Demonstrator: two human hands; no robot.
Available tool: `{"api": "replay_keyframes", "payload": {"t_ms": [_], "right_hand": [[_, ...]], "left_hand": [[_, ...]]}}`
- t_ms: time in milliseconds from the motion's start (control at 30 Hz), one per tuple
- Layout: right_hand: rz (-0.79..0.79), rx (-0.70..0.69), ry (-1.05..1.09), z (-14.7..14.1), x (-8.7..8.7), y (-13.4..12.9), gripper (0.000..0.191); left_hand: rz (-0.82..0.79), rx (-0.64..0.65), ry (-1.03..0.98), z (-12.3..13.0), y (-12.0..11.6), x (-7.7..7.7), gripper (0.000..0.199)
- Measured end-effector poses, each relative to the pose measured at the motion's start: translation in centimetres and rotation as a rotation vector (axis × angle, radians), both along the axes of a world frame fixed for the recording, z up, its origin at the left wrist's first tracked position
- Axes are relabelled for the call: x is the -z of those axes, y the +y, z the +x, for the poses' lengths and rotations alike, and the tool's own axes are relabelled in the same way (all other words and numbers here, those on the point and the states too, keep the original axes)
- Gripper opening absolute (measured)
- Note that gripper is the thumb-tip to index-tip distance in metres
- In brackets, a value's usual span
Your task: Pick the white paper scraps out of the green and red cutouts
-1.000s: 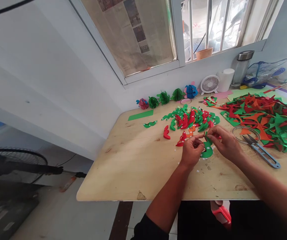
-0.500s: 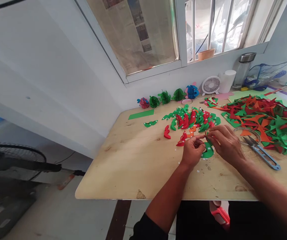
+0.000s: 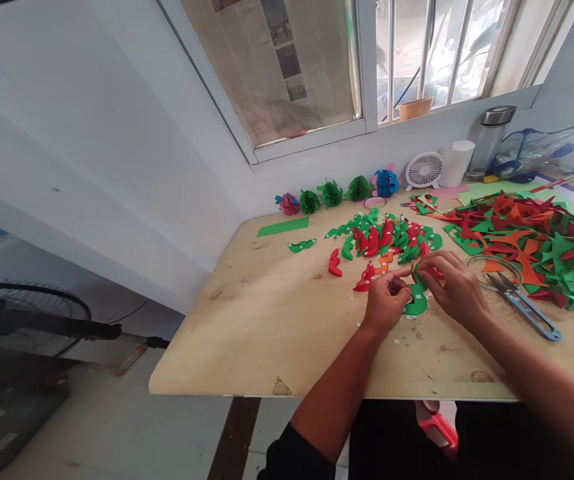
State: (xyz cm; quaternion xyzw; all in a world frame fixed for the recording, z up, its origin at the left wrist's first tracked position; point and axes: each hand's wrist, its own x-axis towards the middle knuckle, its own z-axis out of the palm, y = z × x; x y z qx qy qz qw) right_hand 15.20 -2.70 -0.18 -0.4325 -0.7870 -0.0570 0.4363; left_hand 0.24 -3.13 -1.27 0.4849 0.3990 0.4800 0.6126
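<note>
My left hand (image 3: pixel 389 298) is closed in a pinch on a curved green paper cutout (image 3: pixel 417 303) dotted with small white squares. Fingers of my right hand (image 3: pixel 449 283) are pinched together at the upper end of the same cutout. Part of the cutout is hidden behind my fingers, and any small piece between the fingertips cannot be made out. Just beyond my hands lies a heap of red and green paper cutouts (image 3: pixel 384 237). An orange cutout (image 3: pixel 383 263) and a red cutout (image 3: pixel 365 277) rest close to my left hand.
Blue thread snips (image 3: pixel 529 310) and a roll of tape (image 3: pixel 517 263) lie right of my hands. Beyond them spreads a pile of paper scraps (image 3: pixel 527 233). Along the wall stand folded paper figures (image 3: pixel 331 193), a small white fan (image 3: pixel 424 171) and a glass bottle (image 3: pixel 489 147).
My right fingers have shifted slightly on the green cutout, and its upper end shows more. The left hand keeps its pinch. The whole view has moved a little.
</note>
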Motion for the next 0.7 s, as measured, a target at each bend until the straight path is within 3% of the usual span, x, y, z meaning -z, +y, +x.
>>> {"api": "replay_keyframes", "payload": {"t_ms": [367,567,700], "right_hand": [[0.109,-0.006,-0.153,-0.23,0.01,-0.20,0.009],[0.032,-0.029,-0.031,-0.02,-0.02,-0.05,0.008],[-0.106,-0.048,0.116,0.37,0.09,0.17,0.006]], "left_hand": [[-0.017,-0.019,0.024,0.08,0.01,-0.03,0.038],[-0.017,-0.010,0.016,0.05,-0.13,-0.33,0.039],[0.005,-0.022,0.008,0.02,-0.18,-0.28,0.038]]}}
